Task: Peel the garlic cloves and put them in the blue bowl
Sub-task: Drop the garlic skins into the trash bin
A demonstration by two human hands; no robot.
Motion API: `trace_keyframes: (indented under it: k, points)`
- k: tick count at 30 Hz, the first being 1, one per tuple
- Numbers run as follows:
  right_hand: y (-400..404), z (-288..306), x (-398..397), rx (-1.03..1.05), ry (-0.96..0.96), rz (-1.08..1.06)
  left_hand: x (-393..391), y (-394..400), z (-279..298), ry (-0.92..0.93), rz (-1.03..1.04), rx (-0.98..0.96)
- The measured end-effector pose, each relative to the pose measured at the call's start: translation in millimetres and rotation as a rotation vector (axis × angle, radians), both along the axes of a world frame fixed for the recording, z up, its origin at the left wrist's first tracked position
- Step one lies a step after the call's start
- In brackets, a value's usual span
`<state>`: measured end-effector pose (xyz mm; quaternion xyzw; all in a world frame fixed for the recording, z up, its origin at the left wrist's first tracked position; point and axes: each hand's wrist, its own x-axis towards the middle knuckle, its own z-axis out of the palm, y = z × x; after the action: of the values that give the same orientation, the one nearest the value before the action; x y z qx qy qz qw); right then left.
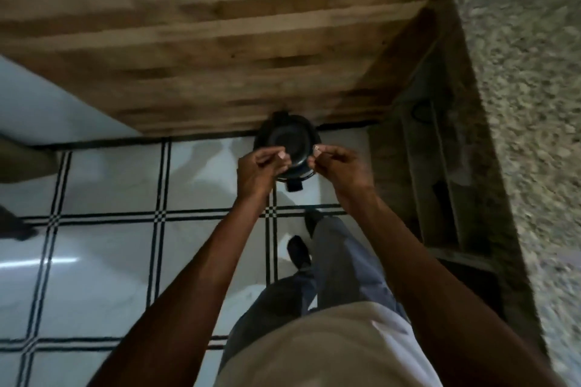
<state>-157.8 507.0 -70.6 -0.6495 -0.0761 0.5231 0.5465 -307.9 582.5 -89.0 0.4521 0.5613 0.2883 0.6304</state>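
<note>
Beige shirt; hands pinch pale bits.

A beige top is worn, pale and plain, with no print or marking to be made out on it. Both forearms are left bare, no sleeve being seen along them, and no watch or ring can be made out. Grey-blue trousers are worn, loosely creased along the legs. Dark shoes are worn, their detail lost to blur.
</note>
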Motion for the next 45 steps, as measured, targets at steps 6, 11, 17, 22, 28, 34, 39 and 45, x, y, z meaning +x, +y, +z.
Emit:
trace_keyframes:
  k: [6, 11, 17, 22, 28, 34, 39, 45]
  points:
    - [62.2, -49.2, -23.0, -0.163, -0.089, 0.151, -41.7, 34.7, -35.5, -0.028, 0.116, -0.039]
    - [101.7, -88.0, -29.8, -0.198, -0.112, 0.194, -49.6, 62.5, -61.3, -0.071, 0.245, -0.163]
    - [141.7, -137.6, -22.4, -0.235, -0.103, 0.175, -33.3, 90.1, -115.6, 0.042, 0.213, -0.220]
    - [160.7, -211.4, -16.0, -0.285, -0.104, 0.137, -17.8, 106.8, -181.5, 0.055, 0.200, -0.332]
    - [188.9, -311.2, -3.7, -0.308, -0.082, 0.113, 2.9, 141.0, -288.6, 0.094, 0.236, -0.390]
    - [216.7, -399.1, 2.0, -0.261, -0.337, 0.385, 32.4, 174.2, -393.0, 0.266, 0.061, -0.490]
    - [201.6, -436.6, 6.6, -0.333, -0.370, 0.777, 53.1, 182.8, -396.8, 0.248, -0.062, -0.452]
    - [176.9, -351.1, 31.6, -0.195, -0.199, 0.247, 36.8, 162.0, -311.1, 0.146, 0.065, -0.531]
